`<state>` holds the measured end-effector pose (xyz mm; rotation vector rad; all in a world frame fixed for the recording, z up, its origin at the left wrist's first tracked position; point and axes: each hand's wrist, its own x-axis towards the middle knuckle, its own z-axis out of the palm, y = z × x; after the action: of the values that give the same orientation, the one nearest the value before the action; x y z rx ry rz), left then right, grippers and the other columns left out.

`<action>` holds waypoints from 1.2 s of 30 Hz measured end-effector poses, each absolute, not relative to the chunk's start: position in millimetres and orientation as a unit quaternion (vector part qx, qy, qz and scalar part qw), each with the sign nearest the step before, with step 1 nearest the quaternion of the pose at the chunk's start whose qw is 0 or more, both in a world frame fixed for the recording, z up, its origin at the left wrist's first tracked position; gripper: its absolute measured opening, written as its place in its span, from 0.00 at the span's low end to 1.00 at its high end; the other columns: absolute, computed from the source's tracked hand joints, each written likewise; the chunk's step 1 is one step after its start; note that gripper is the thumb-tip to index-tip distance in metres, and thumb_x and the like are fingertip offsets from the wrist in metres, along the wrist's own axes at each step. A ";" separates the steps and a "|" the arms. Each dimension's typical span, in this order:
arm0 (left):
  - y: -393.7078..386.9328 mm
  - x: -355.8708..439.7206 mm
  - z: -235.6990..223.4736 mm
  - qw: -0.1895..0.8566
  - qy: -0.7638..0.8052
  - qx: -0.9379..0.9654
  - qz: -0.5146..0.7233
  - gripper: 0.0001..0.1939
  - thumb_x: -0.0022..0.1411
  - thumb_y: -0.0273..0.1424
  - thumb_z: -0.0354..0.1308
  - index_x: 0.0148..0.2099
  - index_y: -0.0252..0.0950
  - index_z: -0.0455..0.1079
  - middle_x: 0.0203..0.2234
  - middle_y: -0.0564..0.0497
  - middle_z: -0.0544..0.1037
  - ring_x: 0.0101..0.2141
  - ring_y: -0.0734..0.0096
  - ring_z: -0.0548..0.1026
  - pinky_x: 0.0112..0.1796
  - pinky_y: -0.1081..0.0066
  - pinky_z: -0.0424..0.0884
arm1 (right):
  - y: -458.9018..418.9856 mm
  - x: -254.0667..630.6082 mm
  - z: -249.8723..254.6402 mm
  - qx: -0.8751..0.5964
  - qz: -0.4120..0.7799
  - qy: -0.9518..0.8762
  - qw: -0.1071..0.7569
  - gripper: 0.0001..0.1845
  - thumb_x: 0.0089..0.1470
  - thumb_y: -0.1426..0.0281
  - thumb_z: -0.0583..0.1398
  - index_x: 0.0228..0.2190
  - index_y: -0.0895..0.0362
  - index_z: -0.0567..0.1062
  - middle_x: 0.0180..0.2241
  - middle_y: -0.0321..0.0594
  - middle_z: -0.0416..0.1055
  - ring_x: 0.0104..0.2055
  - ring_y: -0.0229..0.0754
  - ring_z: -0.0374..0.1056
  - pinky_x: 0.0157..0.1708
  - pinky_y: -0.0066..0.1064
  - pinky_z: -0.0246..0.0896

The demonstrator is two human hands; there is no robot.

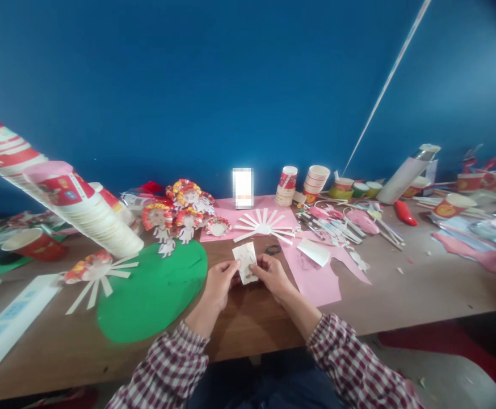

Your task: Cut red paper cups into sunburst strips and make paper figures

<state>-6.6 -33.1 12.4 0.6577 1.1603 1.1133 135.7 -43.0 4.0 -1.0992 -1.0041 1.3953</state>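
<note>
Between my two hands is a small white piece of paper (245,261) with faint drawn lines, held above the wooden table. My left hand (222,281) pinches its left edge with thumb and fingers. On the right edge, my right hand (273,275) grips it the same way, thumb on top. Just beyond the paper lies a small dark ring-shaped item, perhaps scissors handles (272,250). A white cup cut into spread strips (264,229) rests on pink paper (222,207) farther back. To my left is a green oval sheet (154,295).
Long stacks of paper cups (90,216) lean at the left, near a white power strip (16,324). Finished-looking paper figures with red-yellow frills (188,218) stand behind the green sheet. At right are cut scraps (333,224), a red object (405,213) and a silver-topped cylinder (407,176).
</note>
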 end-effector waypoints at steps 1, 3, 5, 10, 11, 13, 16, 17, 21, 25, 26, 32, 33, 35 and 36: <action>-33.1 -6.5 11.9 0.645 0.509 0.290 0.490 0.20 0.38 0.38 0.73 0.31 0.29 0.76 0.23 0.45 0.80 0.24 0.68 0.76 0.27 0.71 0.72 | -43.0 135.7 3.9 -0.459 0.584 -0.419 0.523 0.14 0.41 0.61 0.68 0.26 0.57 0.73 0.22 0.35 0.74 0.24 0.39 0.69 0.27 0.30 0.64; -33.2 -6.3 11.2 0.645 0.507 0.293 0.491 0.20 0.39 0.39 0.72 0.31 0.28 0.76 0.23 0.45 0.80 0.25 0.67 0.77 0.28 0.70 0.73 | -42.9 135.6 3.7 -0.458 0.586 -0.417 0.522 0.14 0.41 0.61 0.68 0.26 0.57 0.73 0.23 0.36 0.74 0.24 0.39 0.69 0.27 0.30 0.64; -33.4 -6.2 11.1 0.647 0.505 0.294 0.490 0.21 0.38 0.40 0.72 0.31 0.28 0.76 0.23 0.45 0.80 0.25 0.66 0.77 0.29 0.69 0.73 | -42.9 135.5 3.7 -0.456 0.588 -0.415 0.523 0.15 0.41 0.61 0.69 0.27 0.57 0.74 0.24 0.36 0.74 0.24 0.39 0.69 0.27 0.30 0.64; -33.9 -6.9 12.4 0.652 0.499 0.301 0.485 0.22 0.40 0.42 0.71 0.31 0.28 0.76 0.24 0.44 0.80 0.26 0.66 0.77 0.29 0.69 0.73 | -43.0 135.2 3.9 -0.451 0.599 -0.405 0.524 0.16 0.41 0.60 0.69 0.28 0.57 0.74 0.25 0.36 0.75 0.25 0.39 0.70 0.27 0.30 0.65; -34.0 -7.2 12.3 0.654 0.497 0.300 0.486 0.22 0.42 0.43 0.70 0.32 0.29 0.76 0.24 0.44 0.80 0.26 0.66 0.77 0.29 0.70 0.73 | -43.0 135.2 3.7 -0.450 0.601 -0.402 0.525 0.16 0.41 0.60 0.69 0.28 0.57 0.74 0.25 0.37 0.75 0.25 0.39 0.70 0.27 0.31 0.66; -34.0 -8.3 11.8 0.656 0.493 0.294 0.490 0.22 0.45 0.44 0.68 0.34 0.29 0.76 0.25 0.44 0.80 0.27 0.66 0.78 0.30 0.70 0.73 | -43.1 135.1 3.1 -0.450 0.603 -0.398 0.526 0.17 0.41 0.59 0.69 0.28 0.57 0.74 0.24 0.37 0.75 0.24 0.40 0.70 0.27 0.31 0.66; -34.3 -10.0 10.7 0.657 0.496 0.281 0.494 0.24 0.47 0.46 0.66 0.37 0.29 0.76 0.26 0.43 0.80 0.27 0.66 0.77 0.29 0.70 0.72 | -43.3 135.0 2.3 -0.449 0.602 -0.396 0.528 0.18 0.40 0.59 0.70 0.28 0.57 0.74 0.24 0.37 0.75 0.25 0.40 0.70 0.28 0.31 0.66; -34.5 -10.4 10.5 0.658 0.496 0.279 0.493 0.24 0.47 0.46 0.66 0.37 0.29 0.75 0.26 0.43 0.80 0.26 0.66 0.77 0.28 0.71 0.72 | -43.3 135.0 2.2 -0.449 0.602 -0.397 0.528 0.18 0.39 0.58 0.70 0.28 0.58 0.75 0.24 0.37 0.75 0.25 0.40 0.70 0.28 0.31 0.66; -35.6 -10.5 11.7 0.660 0.494 0.284 0.489 0.23 0.48 0.46 0.65 0.37 0.29 0.75 0.27 0.43 0.81 0.27 0.67 0.77 0.28 0.72 0.71 | -42.9 134.9 1.9 -0.449 0.600 -0.400 0.528 0.19 0.38 0.58 0.70 0.29 0.58 0.75 0.24 0.37 0.76 0.25 0.41 0.70 0.27 0.31 0.66; -36.7 -9.0 12.8 0.650 0.502 0.285 0.495 0.23 0.48 0.45 0.66 0.36 0.29 0.76 0.27 0.44 0.81 0.27 0.67 0.77 0.27 0.73 0.69 | -41.9 134.8 0.2 -0.452 0.596 -0.401 0.529 0.18 0.38 0.59 0.70 0.28 0.58 0.75 0.22 0.36 0.75 0.24 0.40 0.70 0.28 0.31 0.65; -36.9 -8.8 12.8 0.649 0.501 0.286 0.497 0.22 0.48 0.45 0.66 0.36 0.30 0.76 0.26 0.44 0.81 0.27 0.67 0.77 0.26 0.73 0.69 | -41.9 134.8 -0.2 -0.454 0.594 -0.402 0.529 0.18 0.38 0.59 0.70 0.28 0.58 0.75 0.22 0.36 0.75 0.24 0.40 0.70 0.28 0.31 0.65; -38.5 -10.0 9.7 0.643 0.489 0.346 0.477 0.21 0.46 0.45 0.67 0.34 0.30 0.76 0.27 0.45 0.80 0.28 0.66 0.77 0.30 0.70 0.71 | -43.8 135.7 0.3 -0.460 0.584 -0.415 0.525 0.16 0.41 0.61 0.68 0.29 0.58 0.75 0.24 0.36 0.75 0.25 0.39 0.69 0.27 0.30 0.64; -38.9 -10.2 8.9 0.639 0.489 0.360 0.472 0.21 0.46 0.45 0.67 0.34 0.30 0.76 0.27 0.45 0.80 0.28 0.66 0.77 0.31 0.70 0.72 | -44.0 136.0 0.3 -0.461 0.581 -0.419 0.525 0.15 0.41 0.62 0.68 0.29 0.58 0.75 0.24 0.36 0.74 0.25 0.39 0.69 0.28 0.30 0.63; -39.7 -10.4 7.4 0.629 0.494 0.381 0.464 0.22 0.44 0.43 0.69 0.35 0.31 0.76 0.28 0.45 0.81 0.29 0.66 0.77 0.32 0.69 0.72 | -44.1 136.7 -0.3 -0.463 0.572 -0.428 0.525 0.14 0.42 0.63 0.68 0.29 0.58 0.75 0.24 0.36 0.74 0.26 0.39 0.69 0.28 0.30 0.63; -40.3 -10.5 6.7 0.624 0.498 0.387 0.461 0.22 0.42 0.42 0.70 0.36 0.30 0.76 0.28 0.46 0.81 0.29 0.66 0.76 0.31 0.70 0.71 | -43.8 137.0 -1.1 -0.465 0.568 -0.432 0.524 0.13 0.43 0.63 0.67 0.29 0.58 0.75 0.25 0.36 0.74 0.27 0.39 0.69 0.29 0.30 0.63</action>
<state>-10.5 -40.3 6.7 0.8877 1.1442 1.0593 137.0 -43.8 -1.1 -1.1116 -1.0341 1.3587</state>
